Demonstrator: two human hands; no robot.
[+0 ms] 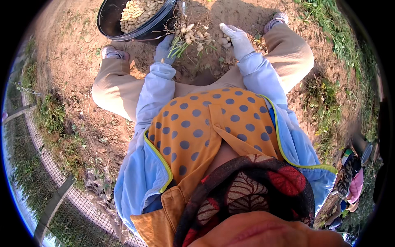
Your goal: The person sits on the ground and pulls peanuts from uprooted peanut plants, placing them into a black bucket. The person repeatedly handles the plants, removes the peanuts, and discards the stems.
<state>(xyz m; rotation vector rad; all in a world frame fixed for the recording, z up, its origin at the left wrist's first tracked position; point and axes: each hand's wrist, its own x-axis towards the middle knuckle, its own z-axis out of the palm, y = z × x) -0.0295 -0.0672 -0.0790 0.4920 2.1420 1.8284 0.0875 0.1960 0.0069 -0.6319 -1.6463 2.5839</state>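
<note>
My left hand (164, 51), in a greyish glove, grips the green stems (178, 48) of an uprooted peanut plant. Pale pods and thin roots (193, 32) fan out from it towards the right. In a white glove with a soiled thumb tip, my right hand (240, 40) is just right of the roots, apart from them. Its fingers curl around several peanut pods (226, 39), partly hidden by the hand. Beyond my left hand, a black bucket (108, 21) stands tilted, with many loose peanut pods (139, 15) inside.
Bare soil (71, 46) lies around my spread legs. Pulled plants (324, 108) lie at the right, below leafy greenery (333, 31). A wire mesh fence (49, 157) runs along the left, with crumpled plastic film (101, 188) beside it. Another person in pink (356, 185) is at the far right.
</note>
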